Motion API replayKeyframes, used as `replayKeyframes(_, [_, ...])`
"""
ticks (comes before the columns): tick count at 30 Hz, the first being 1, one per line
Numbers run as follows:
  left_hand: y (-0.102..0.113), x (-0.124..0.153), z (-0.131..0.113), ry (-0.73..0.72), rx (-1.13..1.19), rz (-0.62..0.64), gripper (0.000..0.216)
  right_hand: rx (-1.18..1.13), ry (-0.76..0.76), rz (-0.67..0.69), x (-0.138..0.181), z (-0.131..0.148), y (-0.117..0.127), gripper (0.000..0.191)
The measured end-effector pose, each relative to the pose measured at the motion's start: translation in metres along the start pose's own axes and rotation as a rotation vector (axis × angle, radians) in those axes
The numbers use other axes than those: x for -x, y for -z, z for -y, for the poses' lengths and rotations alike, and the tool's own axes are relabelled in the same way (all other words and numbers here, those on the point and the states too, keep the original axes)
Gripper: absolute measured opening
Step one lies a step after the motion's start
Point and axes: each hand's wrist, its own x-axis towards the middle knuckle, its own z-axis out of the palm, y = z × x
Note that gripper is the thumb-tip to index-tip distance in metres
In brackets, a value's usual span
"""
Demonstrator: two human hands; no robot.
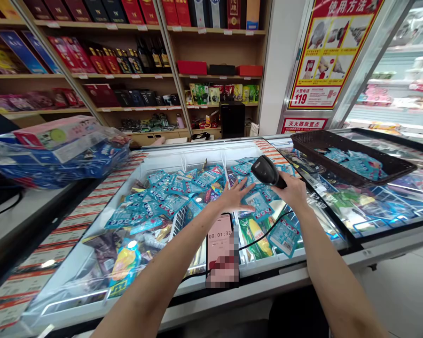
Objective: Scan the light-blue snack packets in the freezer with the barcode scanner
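My right hand (293, 188) is wrapped round the handle of a black barcode scanner (265, 170), whose head points left over blue packets. From it a black cable (264, 234) runs down toward the phone. My left hand (233, 197) is open, fingers spread, over or on the packets; whether it touches one I cannot tell. Just right of its fingers lies a blue packet (257, 204). Many more blue packets (178, 184) are strewn to the left, and another blue packet (285, 235) with a barcode lies nearer me. Below my left hand rests a phone (219, 239) showing a timer.
Under the packets is a glass-topped freezer (127, 164) with wrapped goods inside. A dark tray (398, 165) holding several blue packets stands right. Plastic-wrapped boxes (66, 150) are stacked left. Shelves (134, 75) of boxes and bottles line the back, beside a red fire sign (333, 56).
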Motion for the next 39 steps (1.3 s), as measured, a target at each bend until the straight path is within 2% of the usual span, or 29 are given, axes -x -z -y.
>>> replayKeyframes(3, [-0.005, -0.005, 0.015, 0.031, -0.062, -0.079, 0.084, 0.009, -0.007, 0.009, 0.0, 0.0, 0.0, 0.042])
replayKeyframes(7, [-0.003, -0.007, 0.032, 0.11, -0.095, -0.13, 0.078, 0.005, -0.01, 0.008, -0.001, -0.001, 0.001, 0.043])
replayKeyframes(14, [-0.002, -0.01, 0.031, 0.295, -0.158, -0.261, 0.074, 0.003, -0.027, -0.002, -0.002, -0.002, 0.0, 0.043])
replayKeyframes(16, [-0.003, -0.01, 0.026, 0.274, -0.186, -0.33, 0.07, 0.0, -0.026, 0.0, -0.003, -0.002, 0.0, 0.044])
replayKeyframes(19, [-0.005, -0.01, 0.02, 0.112, -0.207, -0.389, 0.058, -0.006, -0.024, 0.006, -0.003, -0.002, -0.001, 0.044])
replayKeyframes(22, [-0.006, -0.01, 0.017, -0.074, -0.172, -0.348, 0.048, 0.005, -0.033, 0.003, -0.002, -0.003, -0.001, 0.044])
replayKeyframes(24, [-0.006, -0.011, 0.015, -0.128, -0.121, -0.307, 0.041, -0.004, -0.033, -0.002, -0.002, -0.004, 0.0, 0.044])
replayKeyframes(27, [-0.008, -0.009, 0.014, -0.151, -0.067, -0.29, 0.035, -0.046, -0.02, -0.006, -0.001, -0.007, 0.001, 0.043])
replayKeyframes(32, [-0.007, 0.001, 0.016, -0.164, -0.077, -0.313, 0.04, -0.072, -0.021, -0.02, -0.001, -0.004, 0.004, 0.043])
replayKeyframes(39, [-0.001, 0.011, 0.026, 0.042, 0.065, -0.433, 0.053, -0.052, 0.03, 0.061, -0.012, 0.014, 0.005, 0.039])
